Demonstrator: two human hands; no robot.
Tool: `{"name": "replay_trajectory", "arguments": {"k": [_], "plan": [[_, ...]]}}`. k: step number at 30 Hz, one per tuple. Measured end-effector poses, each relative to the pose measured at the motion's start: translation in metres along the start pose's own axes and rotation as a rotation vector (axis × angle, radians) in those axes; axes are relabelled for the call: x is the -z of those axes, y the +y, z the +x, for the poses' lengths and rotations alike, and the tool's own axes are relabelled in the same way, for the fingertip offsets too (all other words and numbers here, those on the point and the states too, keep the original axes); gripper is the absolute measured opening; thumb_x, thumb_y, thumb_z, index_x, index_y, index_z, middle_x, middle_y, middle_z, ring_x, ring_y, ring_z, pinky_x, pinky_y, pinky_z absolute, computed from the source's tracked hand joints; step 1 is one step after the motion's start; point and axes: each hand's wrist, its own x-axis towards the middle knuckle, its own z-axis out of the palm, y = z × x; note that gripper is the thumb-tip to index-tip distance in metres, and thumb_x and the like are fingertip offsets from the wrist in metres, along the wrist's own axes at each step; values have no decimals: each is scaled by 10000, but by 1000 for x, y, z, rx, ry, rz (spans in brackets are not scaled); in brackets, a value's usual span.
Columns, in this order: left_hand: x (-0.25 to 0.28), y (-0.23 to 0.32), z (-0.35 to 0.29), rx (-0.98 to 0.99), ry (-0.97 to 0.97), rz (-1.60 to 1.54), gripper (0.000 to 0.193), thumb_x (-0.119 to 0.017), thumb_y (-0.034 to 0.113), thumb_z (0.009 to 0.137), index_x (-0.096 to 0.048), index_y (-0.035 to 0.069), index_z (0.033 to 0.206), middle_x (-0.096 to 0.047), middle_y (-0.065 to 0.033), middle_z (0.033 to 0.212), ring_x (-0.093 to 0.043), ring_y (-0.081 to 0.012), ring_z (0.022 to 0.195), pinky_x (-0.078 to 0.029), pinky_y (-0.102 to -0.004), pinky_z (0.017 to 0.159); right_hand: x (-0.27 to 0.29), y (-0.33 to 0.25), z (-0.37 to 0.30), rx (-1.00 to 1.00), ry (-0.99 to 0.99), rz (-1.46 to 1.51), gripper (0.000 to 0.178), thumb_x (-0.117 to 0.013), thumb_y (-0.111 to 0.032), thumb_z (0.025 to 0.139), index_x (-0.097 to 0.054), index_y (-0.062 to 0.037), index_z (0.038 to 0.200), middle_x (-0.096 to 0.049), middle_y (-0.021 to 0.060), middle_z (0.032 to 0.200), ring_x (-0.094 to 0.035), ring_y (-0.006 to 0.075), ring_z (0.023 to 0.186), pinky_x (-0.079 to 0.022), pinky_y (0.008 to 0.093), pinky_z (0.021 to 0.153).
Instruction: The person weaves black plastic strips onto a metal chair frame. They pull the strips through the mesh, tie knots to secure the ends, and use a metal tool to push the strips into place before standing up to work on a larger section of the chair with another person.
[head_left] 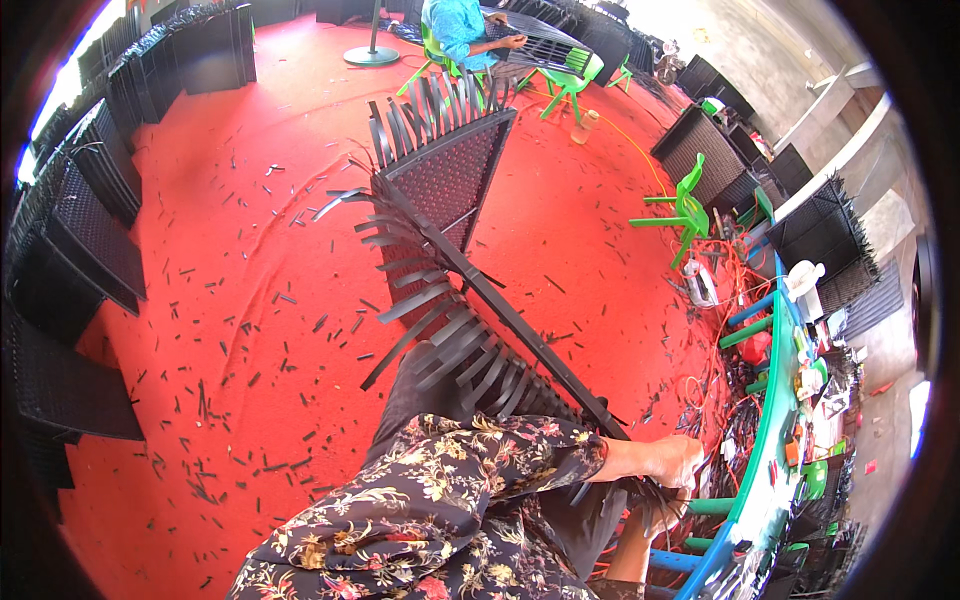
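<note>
A black woven wicker panel point(445, 180) on a bent frame slants from the middle of the head view down to my lap, with loose flat strips point(450, 340) fringing its edges. A dark frame bar point(520, 340) runs down it toward my hands. My left hand point(678, 460) reaches across at the panel's near end, its fingers bent and closed. Just below it my right hand point(665, 512) is closed too, close against the left. Dark strip ends show between the two; what the fingers hold is too small to make out.
Black strip offcuts point(320, 323) litter the red floor covering point(300, 200). Stacked black woven panels point(75, 375) line the left side. At right stand a green-edged table point(765, 440) with tools and cords, and a green chair point(685, 210). A person in blue point(458, 35) sits working at the back.
</note>
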Motion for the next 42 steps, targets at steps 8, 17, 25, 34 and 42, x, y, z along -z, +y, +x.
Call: {"name": "replay_trajectory", "arguments": {"k": [8,17,25,34,42], "plan": [[10,10,-4,-31,-8,-32,200,-678,229,620,-619,38,601,-571,-150,565,-596,-319,561,-457,-411,497,4,-2,4,-61,95,157,323,-397,-294,892,-557,-48,1027,-589,112,942,-584,216,859,-480,354,746],[-2,2,2,-70,10,-82,240,-682,202,569,-573,-5,621,-545,-196,585,-584,-354,596,-430,-416,518,20,9,8,29,-9,156,361,-420,-337,879,-549,-55,1064,-583,121,984,-581,239,881,-484,385,762],[-8,-12,5,-217,110,80,169,-614,231,645,-621,84,563,-552,-111,511,-567,-287,488,-440,-404,456,19,19,19,-85,42,220,384,-416,-367,872,-555,-64,1064,-584,124,983,-590,257,863,-496,401,738],[-6,-9,4,-113,107,-61,195,-649,229,622,-602,47,569,-534,-159,531,-561,-328,516,-434,-411,475,26,22,23,-186,12,436,393,-408,-383,870,-560,-71,1054,-586,131,998,-595,261,866,-497,411,735],[-9,-10,5,-89,105,-23,198,-654,216,617,-590,38,559,-535,-155,530,-559,-321,515,-430,-407,474,-1,4,12,-188,160,303,394,-414,-392,864,-569,-61,1010,-599,127,968,-599,247,865,-488,408,751]]}}
